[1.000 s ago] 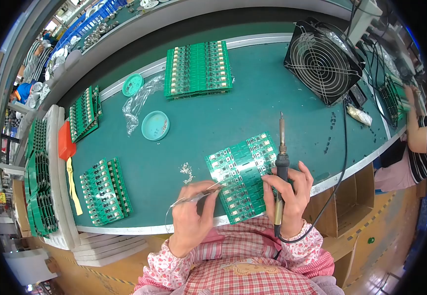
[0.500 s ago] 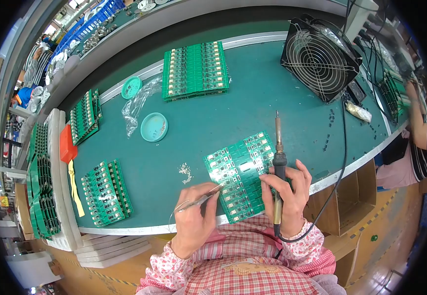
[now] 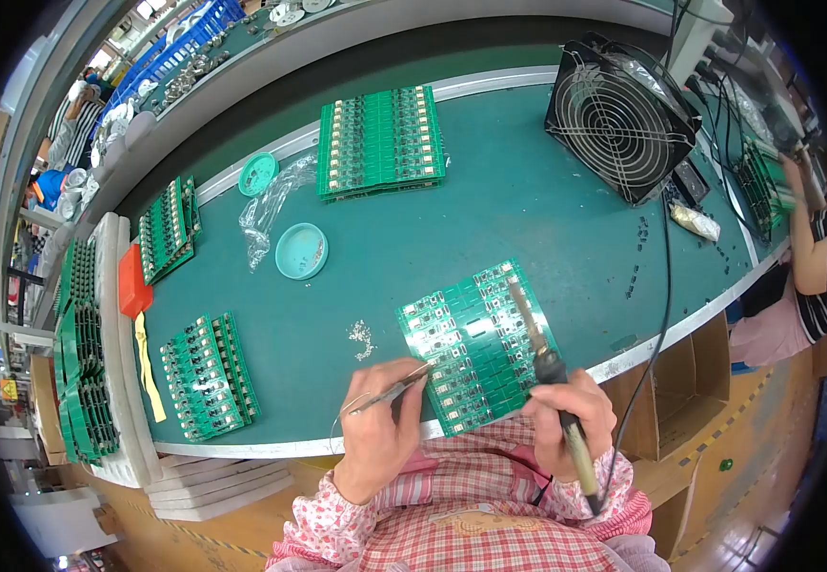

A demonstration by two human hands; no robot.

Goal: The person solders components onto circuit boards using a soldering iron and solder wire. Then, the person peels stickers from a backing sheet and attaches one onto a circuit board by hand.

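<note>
My left hand (image 3: 382, 419) is closed on a pair of tweezers (image 3: 390, 390), whose tips reach the left edge of a green circuit board panel (image 3: 475, 357). A thin wire loops beside that hand. In my right hand (image 3: 574, 425) is a soldering iron (image 3: 549, 365), slanting up and left, with its metal tip over the upper right part of the panel. Whether the tip touches the panel I cannot tell. Rows of small components run along the panel, which lies at the table's front edge.
Tiny pale parts (image 3: 361, 338) lie left of the panel. Stacked boards (image 3: 380, 143) sit at the back, more boards (image 3: 206, 377) at left. A black fan (image 3: 614, 129) stands back right, near the iron's cable (image 3: 669, 276). Another person's arm (image 3: 811, 238) is at far right.
The soldering iron has tilted left from nearly upright, bringing its tip over the panel. My right hand has moved slightly down and right. My left hand and tweezers have barely moved.
</note>
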